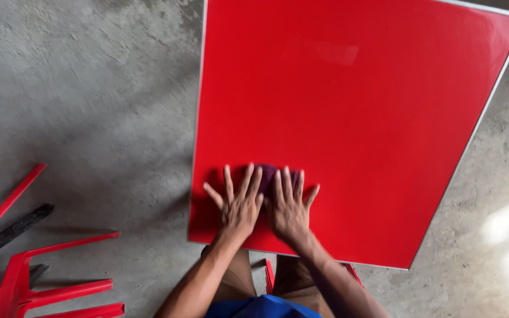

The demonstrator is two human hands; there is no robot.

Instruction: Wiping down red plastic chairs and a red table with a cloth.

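Closest to the camera are two bare arms that reach up from a blue shirt (263, 308) and brown shorts (238, 277). The left hand (238, 203) and the right hand (288, 206) lie flat, side by side, near the close edge of the red tabletop (354, 106). Both hands are spread wide with fingers straight, so neither grip is clenched. They press down on a small dark purple cloth (269, 172). Most of the cloth is hidden under the fingers, and only a bit peeks out past the fingertips, between the two hands. The cloth sits on the tabletop, near the close edge and a little to the left of the middle. To wipe well, I think it helps to keep the palms flat and push evenly, so the cloth does not bunch up or slip out from under the fingers (a shiny top like this can be slippery). Long, straight strokes up toward the far edge would likely cover the most space. The rest of the tabletop is smooth and glossy with a thin pale rim. Off to the left, on the grey concrete floor (89, 88), lies a red plastic chair (48, 282) with a dark stick (10, 232) beside it.
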